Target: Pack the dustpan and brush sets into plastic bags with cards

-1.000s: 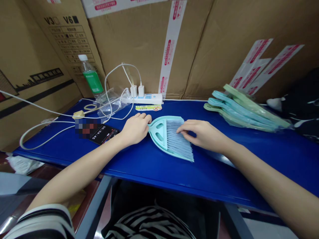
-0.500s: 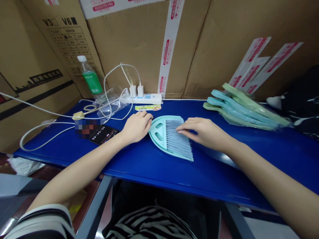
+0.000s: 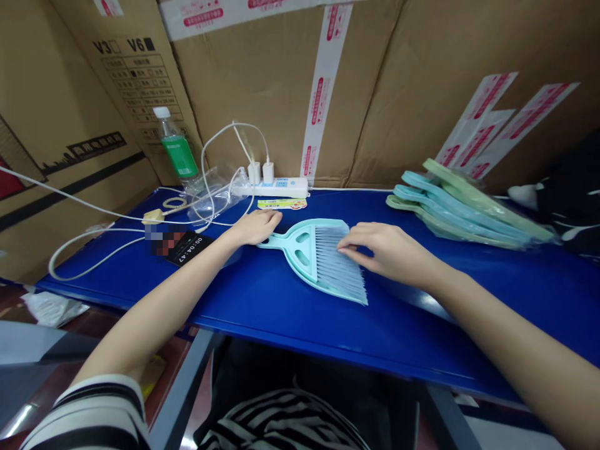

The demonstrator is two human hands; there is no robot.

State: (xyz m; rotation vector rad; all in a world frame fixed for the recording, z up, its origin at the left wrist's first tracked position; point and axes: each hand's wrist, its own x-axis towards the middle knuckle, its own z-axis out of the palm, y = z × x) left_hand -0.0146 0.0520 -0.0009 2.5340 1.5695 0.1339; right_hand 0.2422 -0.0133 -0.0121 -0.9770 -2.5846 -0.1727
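A light-blue dustpan (image 3: 293,265) lies flat on the blue tabletop with a matching hand brush (image 3: 307,253) nested in it. Its grey-blue bristles point right. My left hand (image 3: 257,226) is at the left end, its fingers bent over the handle (image 3: 276,240), with the fingertips partly hidden. At the bristles, my right hand (image 3: 377,247) has thumb and fingertips pinched together on their upper right part.
Several green and light-blue pieces in clear plastic (image 3: 469,209) lie at the right. Behind are a white power strip (image 3: 290,186) and a small colourful card (image 3: 282,204). A bottle (image 3: 180,153), cables and a phone (image 3: 187,247) occupy the left. Cardboard (image 3: 262,81) walls the back.
My left hand has slid left along the handle, uncovering its neck. The right hand stays at the bristles, and the dustpan and brush have not moved. The view has shifted slightly.
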